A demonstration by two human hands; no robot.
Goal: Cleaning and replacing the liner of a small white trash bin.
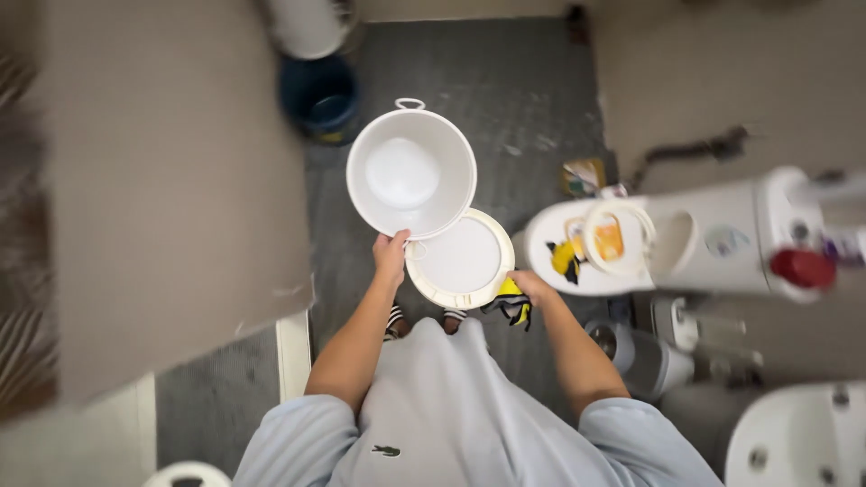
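Bucket [411,171] and lid [462,260] — held over the floor.
Left hand [391,255] grips the rim; right hand [529,287] clasps lid and cloth [511,305] — best kept level.

Your body in view: a loose, pale blue-grey short-sleeved top that fills the bottom centre of the frame. The fabric is plain, with soft folds running down the middle. A small dark embroidered emblem sits on the chest, low and left of centre, well below both grips. The sleeves are wide and end above the elbows; from the sleeve hems out to each grip, both forearms are bare. Left hand [391,255] and right hand [532,287]: no gloves, rings, watch or wristbands visible. Below the grips, just past the top's hem, your feet show dark-and-white striped straps or socks; blurred, I can't tell which.
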